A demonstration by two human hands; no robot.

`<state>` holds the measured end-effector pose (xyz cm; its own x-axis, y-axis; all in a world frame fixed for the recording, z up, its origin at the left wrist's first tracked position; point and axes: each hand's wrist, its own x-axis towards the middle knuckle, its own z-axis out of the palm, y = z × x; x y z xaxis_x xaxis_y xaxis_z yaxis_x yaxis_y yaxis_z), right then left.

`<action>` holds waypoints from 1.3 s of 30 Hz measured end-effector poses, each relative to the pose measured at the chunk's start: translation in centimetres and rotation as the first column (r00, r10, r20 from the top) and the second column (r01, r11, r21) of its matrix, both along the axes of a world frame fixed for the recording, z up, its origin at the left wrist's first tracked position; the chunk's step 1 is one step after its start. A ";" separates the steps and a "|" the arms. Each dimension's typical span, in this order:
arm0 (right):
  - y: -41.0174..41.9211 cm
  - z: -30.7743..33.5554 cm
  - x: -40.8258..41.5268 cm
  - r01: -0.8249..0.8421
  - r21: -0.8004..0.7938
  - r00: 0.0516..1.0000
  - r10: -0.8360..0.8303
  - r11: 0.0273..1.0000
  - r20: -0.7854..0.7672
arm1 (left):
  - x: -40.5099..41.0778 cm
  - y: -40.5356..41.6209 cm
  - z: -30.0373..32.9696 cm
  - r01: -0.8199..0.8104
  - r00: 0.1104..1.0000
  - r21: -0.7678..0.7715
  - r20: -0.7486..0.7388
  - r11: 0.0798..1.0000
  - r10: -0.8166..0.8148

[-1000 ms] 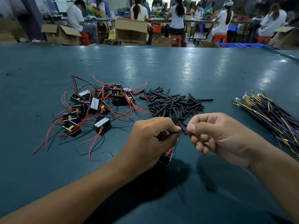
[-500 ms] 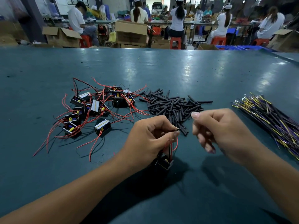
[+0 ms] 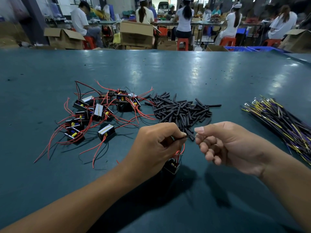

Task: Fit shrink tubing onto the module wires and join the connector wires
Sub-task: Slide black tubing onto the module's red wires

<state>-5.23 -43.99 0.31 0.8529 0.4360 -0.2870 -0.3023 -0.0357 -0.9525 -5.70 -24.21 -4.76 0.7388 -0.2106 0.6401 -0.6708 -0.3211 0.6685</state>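
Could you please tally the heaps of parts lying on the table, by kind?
Heap of modules with red wires: 1
Heap of black shrink tubing: 1
Bundle of connector wires: 1
Total: 3

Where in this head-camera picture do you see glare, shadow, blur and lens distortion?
Head view: glare streaks the far table; dark shadows fall under the left hand and right hand; background workers look soft; the table's far edge bows, a wide-angle effect.
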 end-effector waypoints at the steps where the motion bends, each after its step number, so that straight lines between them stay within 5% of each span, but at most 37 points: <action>1: -0.1 0.0 0.0 -0.008 -0.005 0.999 0.008 1.000 0.032 | 0.0 0.0 0.0 0.004 1.000 0.007 -0.004 1.000 -0.004; 8: -0.5 -1.1 0.6 -0.039 -0.069 0.876 0.067 0.997 0.478 | -0.3 0.1 0.3 0.022 0.990 -0.030 -0.137 0.999 -0.026; 12: -0.9 -1.9 1.2 0.100 -0.270 0.490 0.189 0.958 0.851 | -0.4 0.0 0.6 0.125 0.920 -0.234 -0.336 0.964 -0.201; 14: -1.4 -2.0 1.5 0.187 -0.341 0.297 0.277 0.921 0.914 | -0.4 -0.1 0.7 0.133 0.904 -0.272 -0.361 0.953 -0.229; 15: -1.5 -2.1 1.6 0.187 -0.350 0.305 0.284 0.918 0.909 | -0.3 -0.1 0.7 0.125 0.911 -0.263 -0.351 0.957 -0.216; 18: -1.5 -1.8 1.7 0.068 -0.235 0.626 0.142 0.970 0.767 | -0.3 0.2 0.6 0.080 0.948 -0.184 -0.288 0.980 -0.132; 20: -1.6 -1.7 1.6 0.013 -0.126 0.743 0.075 0.992 0.665 | -0.2 0.3 0.4 0.068 0.962 -0.136 -0.254 0.988 -0.101; 29: -1.4 -2.0 1.6 -0.014 -0.175 0.657 0.141 0.985 0.741 | -0.1 0.3 0.2 0.107 0.943 -0.179 -0.295 0.978 -0.157; 31: -1.5 -2.0 1.8 0.057 -0.253 0.523 0.187 0.966 0.832 | -0.1 0.2 0.2 0.122 0.925 -0.237 -0.325 0.964 -0.197; 35: -1.8 -2.4 2.3 0.290 -0.349 0.093 0.337 0.891 0.937 | 0.0 0.1 0.3 0.167 0.868 -0.344 -0.392 0.924 -0.303; 39: -1.8 -2.4 2.5 0.390 -0.353 -0.093 0.418 0.850 0.904 | -0.1 0.1 0.5 0.195 0.825 -0.426 -0.416 0.884 -0.382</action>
<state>-2.74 -45.82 -2.13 0.3535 0.6355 0.6864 0.8868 -0.4612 -0.0297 -5.79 -24.09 -4.24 0.9080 -0.2957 0.2969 -0.2617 0.1532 0.9529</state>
